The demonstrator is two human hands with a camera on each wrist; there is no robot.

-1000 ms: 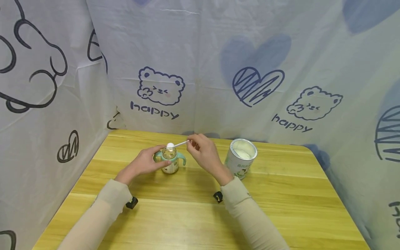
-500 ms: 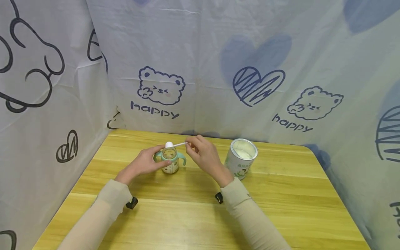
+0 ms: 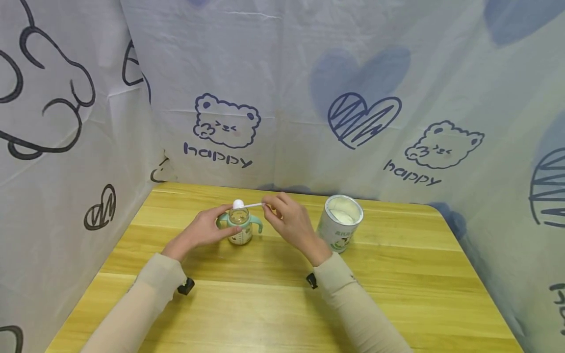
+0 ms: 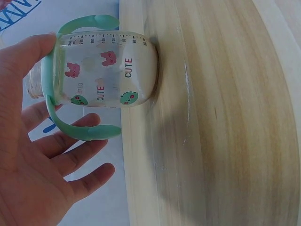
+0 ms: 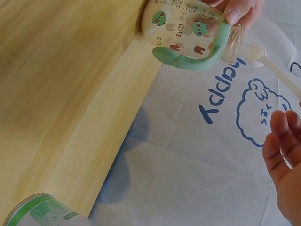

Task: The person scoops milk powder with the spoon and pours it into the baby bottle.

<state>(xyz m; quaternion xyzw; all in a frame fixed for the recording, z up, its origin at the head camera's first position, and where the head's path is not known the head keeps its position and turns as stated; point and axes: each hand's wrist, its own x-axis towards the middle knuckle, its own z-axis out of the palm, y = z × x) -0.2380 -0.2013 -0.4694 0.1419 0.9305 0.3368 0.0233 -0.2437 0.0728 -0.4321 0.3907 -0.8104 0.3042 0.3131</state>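
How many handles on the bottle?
2 on the bottle: left handle, beside the left hand; right handle, toward the right hand. No others visible.

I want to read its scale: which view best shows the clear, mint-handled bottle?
The left wrist view: the clear, mint-handled bottle is large there, with its printed scale and both handles visible. The head view shows it small, partly covered by the left hand; the right wrist view cuts it off at the top.

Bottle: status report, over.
Left hand grips bottle, upright on table. Right hand pinches scoop at bottle's top. Open can off right, not in the way.
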